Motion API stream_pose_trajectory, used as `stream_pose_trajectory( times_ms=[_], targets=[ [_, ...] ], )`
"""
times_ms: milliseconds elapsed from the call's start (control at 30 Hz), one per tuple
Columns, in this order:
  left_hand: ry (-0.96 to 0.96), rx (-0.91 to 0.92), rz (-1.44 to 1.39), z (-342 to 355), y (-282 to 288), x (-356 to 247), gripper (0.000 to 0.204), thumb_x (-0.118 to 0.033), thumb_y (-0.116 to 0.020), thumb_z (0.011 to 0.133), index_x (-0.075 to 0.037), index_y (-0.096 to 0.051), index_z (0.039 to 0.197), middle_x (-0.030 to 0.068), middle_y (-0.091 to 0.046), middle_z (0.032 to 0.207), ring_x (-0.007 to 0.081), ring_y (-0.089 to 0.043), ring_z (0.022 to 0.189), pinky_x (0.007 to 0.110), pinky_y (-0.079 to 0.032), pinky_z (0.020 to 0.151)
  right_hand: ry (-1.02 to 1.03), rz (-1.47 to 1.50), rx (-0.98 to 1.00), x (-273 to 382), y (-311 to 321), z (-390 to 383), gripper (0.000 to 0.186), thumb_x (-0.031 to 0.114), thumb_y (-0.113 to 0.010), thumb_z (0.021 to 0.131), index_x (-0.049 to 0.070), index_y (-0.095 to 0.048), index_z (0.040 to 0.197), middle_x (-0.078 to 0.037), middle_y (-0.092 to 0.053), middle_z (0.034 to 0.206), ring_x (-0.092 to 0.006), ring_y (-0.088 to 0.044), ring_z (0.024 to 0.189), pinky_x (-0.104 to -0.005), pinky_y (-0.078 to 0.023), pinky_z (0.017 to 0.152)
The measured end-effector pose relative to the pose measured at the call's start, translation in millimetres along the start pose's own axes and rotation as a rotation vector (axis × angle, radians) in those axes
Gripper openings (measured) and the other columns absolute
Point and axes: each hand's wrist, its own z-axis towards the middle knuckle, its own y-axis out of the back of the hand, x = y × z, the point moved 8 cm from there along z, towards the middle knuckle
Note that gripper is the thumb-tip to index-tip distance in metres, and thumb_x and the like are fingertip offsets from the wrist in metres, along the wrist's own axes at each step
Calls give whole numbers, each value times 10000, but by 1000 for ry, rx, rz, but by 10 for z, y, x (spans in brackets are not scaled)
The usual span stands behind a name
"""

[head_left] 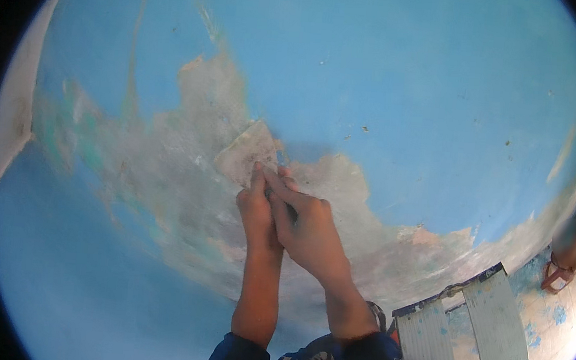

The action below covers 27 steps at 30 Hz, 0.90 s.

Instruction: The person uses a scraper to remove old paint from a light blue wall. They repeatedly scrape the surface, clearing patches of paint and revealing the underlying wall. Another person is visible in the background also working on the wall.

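Both hands come together at the blue wall [429, 110], over a large grey, stripped-looking patch [192, 193] with ragged paint edges. Between them is a flat, square-edged, pale greyish plate [246, 151], like a scraper blade, lying against the wall. My left hand [259, 208] is closed on its lower end, with the thumb pointing up onto it. My right hand [308, 219] is closed beside and partly over the left, its fingers wrapped near the plate's lower right corner. The fingers hide any handle.
At the lower right stands a platform of pale ribbed planks [499, 332] with a dark edge, close to my right arm. A paint-spattered floor [547, 322] lies beyond it. Another person [573, 246] is at the far right. A pale wall edge [16, 104] runs along the left.
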Motion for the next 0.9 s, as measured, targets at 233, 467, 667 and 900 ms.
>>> stream_pose_trajectory(
  times_ms=[233, 467, 667, 900],
  targets=[
    [-7, 26, -154, 146, -48, -90, 442, -335, -478, 1048, 64, -639, 947, 117, -650, 774, 188, -624, 682, 316, -514, 612, -86, -32, 78, 133, 21, 140, 364, 98, -557, 954, 93, -625, 1312, -260, -612, 709, -209, -583, 523, -334, -476, 570],
    [-50, 8, -98, 96, -100, -144, 432, -329, -478, 1049, 58, -625, 922, 115, -639, 793, 194, -624, 675, 315, -507, 601, 7, 5, 31, 99, 13, 172, 377, 96, -549, 942, 52, -611, 1311, -273, -615, 680, -359, -615, 505, -398, -494, 537],
    [-6, 26, -47, 1, -61, -129, 417, -325, -484, 1045, 52, -631, 943, 117, -639, 805, 195, -625, 681, 327, -510, 606, -96, -27, 55, 112, 13, 83, 345, 122, -569, 954, 96, -646, 1289, -217, -590, 635, -180, -515, 474, -322, -457, 549],
    [-90, 88, -74, 245, -197, -280, 438, -342, -463, 1052, 46, -634, 940, 111, -639, 783, 188, -616, 693, 325, -506, 608, 4, 11, 12, 98, -7, 330, 356, 133, -571, 957, 112, -637, 1306, -175, -581, 589, -172, -500, 464, -316, -437, 531]
  ],
)
